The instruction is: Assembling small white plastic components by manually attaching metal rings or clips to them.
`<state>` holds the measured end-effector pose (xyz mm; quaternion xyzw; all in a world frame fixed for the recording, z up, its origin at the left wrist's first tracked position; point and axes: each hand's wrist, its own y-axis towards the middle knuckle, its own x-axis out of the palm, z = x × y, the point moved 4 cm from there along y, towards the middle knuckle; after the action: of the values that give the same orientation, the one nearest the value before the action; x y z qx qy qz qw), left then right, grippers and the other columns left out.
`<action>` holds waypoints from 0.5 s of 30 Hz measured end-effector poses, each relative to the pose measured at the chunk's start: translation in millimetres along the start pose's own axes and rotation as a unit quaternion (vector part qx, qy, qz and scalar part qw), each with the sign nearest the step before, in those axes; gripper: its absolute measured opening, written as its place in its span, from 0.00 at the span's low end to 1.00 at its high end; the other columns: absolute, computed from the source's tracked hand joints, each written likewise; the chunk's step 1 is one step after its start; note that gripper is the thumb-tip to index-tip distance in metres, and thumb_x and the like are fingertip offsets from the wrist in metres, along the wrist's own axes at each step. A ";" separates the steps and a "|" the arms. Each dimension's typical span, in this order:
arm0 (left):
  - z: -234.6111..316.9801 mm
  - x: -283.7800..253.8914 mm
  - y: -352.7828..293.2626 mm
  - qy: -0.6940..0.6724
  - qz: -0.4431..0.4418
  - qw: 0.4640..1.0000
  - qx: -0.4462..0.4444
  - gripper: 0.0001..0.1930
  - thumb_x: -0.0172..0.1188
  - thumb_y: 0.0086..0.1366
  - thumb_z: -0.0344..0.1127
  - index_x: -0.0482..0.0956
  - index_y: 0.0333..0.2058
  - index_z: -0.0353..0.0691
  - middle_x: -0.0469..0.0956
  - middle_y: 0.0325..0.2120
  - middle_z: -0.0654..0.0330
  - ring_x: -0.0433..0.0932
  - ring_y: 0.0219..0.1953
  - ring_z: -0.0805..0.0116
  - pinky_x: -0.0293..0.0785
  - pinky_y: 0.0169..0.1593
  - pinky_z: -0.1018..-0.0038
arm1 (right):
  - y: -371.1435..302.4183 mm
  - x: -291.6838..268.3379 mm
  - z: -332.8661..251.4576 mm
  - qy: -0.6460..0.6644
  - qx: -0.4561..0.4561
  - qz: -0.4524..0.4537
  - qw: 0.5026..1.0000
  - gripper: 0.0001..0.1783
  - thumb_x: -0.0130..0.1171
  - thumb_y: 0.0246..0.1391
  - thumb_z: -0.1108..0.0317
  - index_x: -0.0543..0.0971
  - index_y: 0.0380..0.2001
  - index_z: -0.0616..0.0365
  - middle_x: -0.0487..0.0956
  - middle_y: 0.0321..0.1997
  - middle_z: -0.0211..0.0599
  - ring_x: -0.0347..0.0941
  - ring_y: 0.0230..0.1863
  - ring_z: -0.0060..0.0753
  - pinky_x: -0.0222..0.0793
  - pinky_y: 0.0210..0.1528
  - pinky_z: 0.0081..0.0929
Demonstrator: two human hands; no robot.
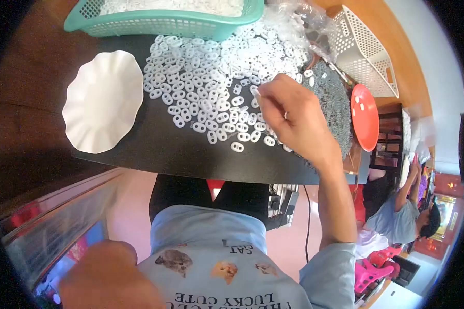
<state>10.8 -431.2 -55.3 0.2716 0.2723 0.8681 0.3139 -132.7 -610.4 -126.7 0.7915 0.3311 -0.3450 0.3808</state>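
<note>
My right hand (295,116) is over the table with thumb and forefinger pinched on a small white oval plastic piece (255,91). Beneath and left of it spreads a heap of white two-holed plastic ovals (191,82), thinning into loose ones toward the table's near edge. A pile of tiny dark grey parts (334,98), too small to name, lies just right of this hand. At the lower left, my left hand (105,273) is raised close to the camera and blurred. Its fingers cannot be made out, and no table item touches it.
A scalloped white dish (103,103) stands at the table's left. Along the far edge is a green basket (165,27) of white pieces. A red plate (365,118) with a few white pieces and a white perforated basket (363,49) sit rightward. Another person (397,216) works farther right.
</note>
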 end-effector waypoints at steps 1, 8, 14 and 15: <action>-13.9 -9.2 -7.4 0.043 0.035 0.997 -0.047 0.12 0.50 0.65 0.33 0.74 0.25 0.35 0.72 0.21 0.64 0.67 0.19 0.75 0.62 0.23 0.75 | -6.8 -7.8 3.5 -0.010 0.006 0.005 1.000 0.03 0.56 0.50 0.78 0.74 0.31 0.63 0.71 0.24 0.37 0.67 0.21 0.31 0.63 0.26 0.25; -79.6 -46.0 -39.3 0.231 0.353 0.883 -0.203 0.11 0.49 0.67 0.37 0.71 0.29 0.36 0.69 0.19 0.63 0.65 0.20 0.75 0.62 0.25 0.77 | -21.8 -8.2 -24.0 0.172 0.167 -0.051 0.969 0.04 0.57 0.54 0.75 0.72 0.28 0.62 0.66 0.22 0.25 0.58 0.23 0.13 0.55 0.25 0.16; -100.9 -52.5 -34.6 0.343 0.283 0.862 -0.243 0.11 0.52 0.68 0.37 0.69 0.30 0.36 0.65 0.18 0.60 0.66 0.20 0.74 0.62 0.25 0.75 | -40.2 4.5 -58.2 0.236 0.062 -0.086 0.966 0.03 0.54 0.51 0.80 0.72 0.30 0.63 0.69 0.25 0.37 0.67 0.25 0.34 0.61 0.28 0.28; -100.3 -52.1 -34.6 0.371 0.265 0.862 -0.220 0.10 0.52 0.68 0.36 0.69 0.30 0.35 0.66 0.17 0.59 0.66 0.20 0.72 0.62 0.25 0.74 | -40.1 3.5 -59.5 0.236 0.064 -0.084 0.966 0.03 0.54 0.51 0.80 0.72 0.30 0.63 0.69 0.25 0.37 0.67 0.25 0.34 0.61 0.28 0.28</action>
<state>-5.8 -474.9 -163.8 -0.0849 0.0880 0.9925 -0.0009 -144.8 -540.4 -116.4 0.8425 0.4540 -0.1996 0.2101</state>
